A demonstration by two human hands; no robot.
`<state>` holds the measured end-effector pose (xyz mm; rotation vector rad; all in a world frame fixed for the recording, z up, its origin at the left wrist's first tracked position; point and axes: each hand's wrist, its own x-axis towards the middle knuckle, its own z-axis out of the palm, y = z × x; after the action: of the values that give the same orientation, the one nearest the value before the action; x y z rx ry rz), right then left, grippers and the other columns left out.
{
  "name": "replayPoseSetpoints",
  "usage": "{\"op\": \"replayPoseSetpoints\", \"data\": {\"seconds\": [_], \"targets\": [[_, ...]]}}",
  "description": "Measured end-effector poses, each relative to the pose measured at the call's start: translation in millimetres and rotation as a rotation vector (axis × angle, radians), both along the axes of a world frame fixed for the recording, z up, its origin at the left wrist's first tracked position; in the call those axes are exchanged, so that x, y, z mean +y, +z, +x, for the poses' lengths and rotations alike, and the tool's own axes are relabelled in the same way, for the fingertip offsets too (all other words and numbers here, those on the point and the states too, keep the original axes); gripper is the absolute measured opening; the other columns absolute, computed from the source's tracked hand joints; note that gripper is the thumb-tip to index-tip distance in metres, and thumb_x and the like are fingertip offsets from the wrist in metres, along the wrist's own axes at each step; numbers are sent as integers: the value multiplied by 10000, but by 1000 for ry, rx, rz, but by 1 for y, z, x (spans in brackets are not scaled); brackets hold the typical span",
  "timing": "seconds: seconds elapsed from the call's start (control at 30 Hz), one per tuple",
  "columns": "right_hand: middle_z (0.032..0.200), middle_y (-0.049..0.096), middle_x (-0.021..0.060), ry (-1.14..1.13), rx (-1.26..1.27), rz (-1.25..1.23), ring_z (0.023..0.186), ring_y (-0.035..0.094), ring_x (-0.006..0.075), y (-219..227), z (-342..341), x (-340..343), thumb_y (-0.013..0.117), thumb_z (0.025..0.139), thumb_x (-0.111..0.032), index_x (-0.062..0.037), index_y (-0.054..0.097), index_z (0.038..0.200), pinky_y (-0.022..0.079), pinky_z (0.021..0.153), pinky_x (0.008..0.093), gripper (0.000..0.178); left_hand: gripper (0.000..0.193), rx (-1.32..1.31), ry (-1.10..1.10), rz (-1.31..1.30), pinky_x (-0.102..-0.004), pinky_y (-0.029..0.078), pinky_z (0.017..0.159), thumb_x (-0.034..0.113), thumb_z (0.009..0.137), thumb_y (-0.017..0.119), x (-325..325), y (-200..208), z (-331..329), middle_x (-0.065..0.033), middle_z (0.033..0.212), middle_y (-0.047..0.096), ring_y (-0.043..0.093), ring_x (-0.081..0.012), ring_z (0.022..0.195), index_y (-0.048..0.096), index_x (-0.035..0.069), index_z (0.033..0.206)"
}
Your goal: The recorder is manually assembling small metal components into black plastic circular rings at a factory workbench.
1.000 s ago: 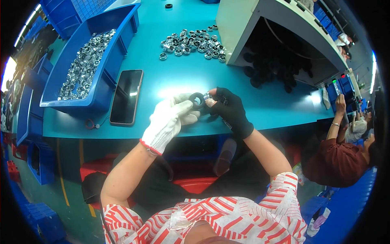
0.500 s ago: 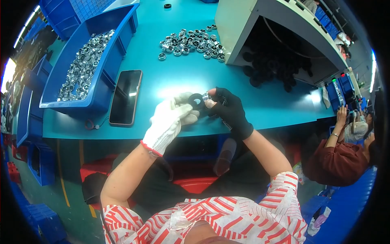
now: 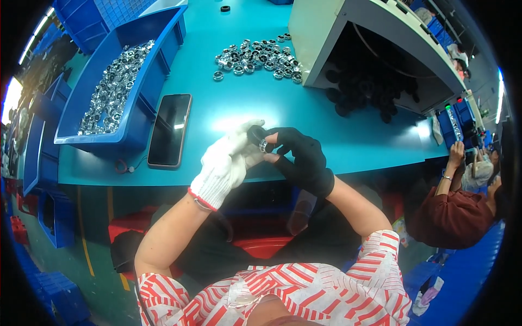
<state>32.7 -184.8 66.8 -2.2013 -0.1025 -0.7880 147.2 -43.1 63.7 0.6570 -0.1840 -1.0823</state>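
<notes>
My left hand (image 3: pixel 223 165), in a white knit glove, is closed around a small black rubber tyre (image 3: pixel 256 133) above the near part of the table. My right hand (image 3: pixel 305 163), in a black glove that leaves the fingertips bare, pinches a shiny chrome wheel hub (image 3: pixel 263 145) between thumb and finger. Hub and tyre touch at the tyre's side; how far the hub sits inside cannot be made out. A loose pile of similar chrome hubs (image 3: pixel 258 58) lies farther back on the table.
A blue bin (image 3: pixel 138 117) of chrome hubs stands at left, with a phone (image 3: pixel 169 130) beside it. At right, an open-fronted pale box (image 3: pixel 321 49) holds many black tyres (image 3: pixel 370 92). A single black ring (image 3: pixel 225 9) lies far back. A co-worker (image 3: pixel 451 212) sits at right.
My right hand has moved left, bringing the hub from beside the tyre against it. The tyre has turned in my left hand, its opening no longer facing up.
</notes>
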Motion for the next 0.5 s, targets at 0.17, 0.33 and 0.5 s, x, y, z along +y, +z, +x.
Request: {"op": "replayPoseSetpoints", "data": {"seconds": [0.17, 0.33, 0.5], "targets": [[980, 660, 61, -12, -2, -105, 736, 669, 189, 1, -2, -3, 735, 744, -90, -112, 600, 1010, 509, 606, 267, 299, 425, 62, -59, -2, -376, 556, 838, 175, 933, 527, -2, 3, 2, -178, 1182, 511, 575, -272, 1006, 441, -62, 1274], [988, 653, 63, 40, 56, -28, 770, 665, 183, 2, -2, -3, 729, 743, -63, -115, 600, 1021, 513, 623, 270, 310, 427, -7, -60, -48, -396, 546, 868, 180, 937, 519, 1, -9, 4, -168, 1178, 519, 572, -263, 1030, 431, -50, 1286], [1002, 617, 75, 55, 41, 211, 834, 643, 160, 5, -2, -10, 708, 746, -6, -69, 592, 1042, 521, 645, 264, 324, 413, -48, -45, -73, -401, 528, 904, 168, 939, 511, -1, -1, -1, -166, 1187, 525, 576, -258, 1035, 431, -22, 1296]]}}
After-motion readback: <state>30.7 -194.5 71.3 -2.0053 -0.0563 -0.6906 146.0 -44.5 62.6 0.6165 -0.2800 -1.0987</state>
